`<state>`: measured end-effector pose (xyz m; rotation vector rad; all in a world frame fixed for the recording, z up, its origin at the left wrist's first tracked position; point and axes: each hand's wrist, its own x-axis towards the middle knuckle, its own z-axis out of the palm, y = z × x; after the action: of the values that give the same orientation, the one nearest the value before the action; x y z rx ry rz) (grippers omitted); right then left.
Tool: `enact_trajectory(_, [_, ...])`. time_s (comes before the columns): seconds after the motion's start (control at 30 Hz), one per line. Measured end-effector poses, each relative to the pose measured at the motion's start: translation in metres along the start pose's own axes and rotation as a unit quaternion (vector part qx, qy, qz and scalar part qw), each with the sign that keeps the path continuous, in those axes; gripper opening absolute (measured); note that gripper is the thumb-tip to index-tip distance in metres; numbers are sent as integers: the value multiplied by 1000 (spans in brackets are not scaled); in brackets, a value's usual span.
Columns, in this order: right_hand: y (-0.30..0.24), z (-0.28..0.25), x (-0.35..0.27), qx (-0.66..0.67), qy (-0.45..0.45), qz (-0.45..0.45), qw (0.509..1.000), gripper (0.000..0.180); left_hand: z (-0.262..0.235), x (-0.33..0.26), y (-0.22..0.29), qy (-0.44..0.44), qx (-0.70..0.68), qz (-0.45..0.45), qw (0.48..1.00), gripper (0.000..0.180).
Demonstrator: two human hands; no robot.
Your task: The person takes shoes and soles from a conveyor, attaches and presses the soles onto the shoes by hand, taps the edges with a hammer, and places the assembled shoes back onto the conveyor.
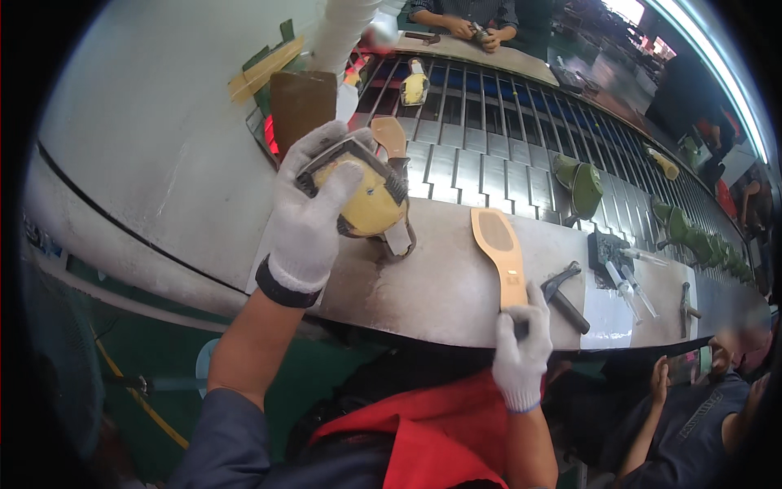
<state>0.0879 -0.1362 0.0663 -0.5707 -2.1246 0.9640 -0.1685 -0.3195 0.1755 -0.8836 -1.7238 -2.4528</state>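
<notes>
My left hand [314,208], in a white knit glove, grips a yellow shoe last [371,200] wrapped in a dark upper, held over the steel bench edge [440,301]. My right hand [521,346], also gloved, pinches the near end of a tan insole board [498,253] that lies flat on the bench. A hammer [564,293] rests just right of that insole, close to my right hand. Another tan insole [391,134] stands behind the last.
A slatted conveyor [489,138] carries green lasts [582,187] and a yellow one [414,85]. Glue tubes [631,285] and a second hammer [687,308] lie on the bench to the right. Other people work at the far end and at lower right.
</notes>
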Motion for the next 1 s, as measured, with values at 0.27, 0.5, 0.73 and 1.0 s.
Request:
enact_trajectory(0.27, [3, -46, -104, 477, -107, 478, 730, 46, -4, -14, 2, -48, -40, -5, 998, 46])
enact_trajectory(0.5, [-20, -41, -79, 457, -51, 396, 795, 32, 37, 1, 25, -141, -172, -95, 970, 43])
enact_trajectory(0.73, [-84, -52, -29, 423, -183, 184, 868, 26, 72, -31, 8, -262, -159, -155, 939, 42])
enact_trajectory(1.0, [-114, -20, 6, 432, -219, 216, 848, 32, 53, -41, 15, -301, -241, -220, 896, 82])
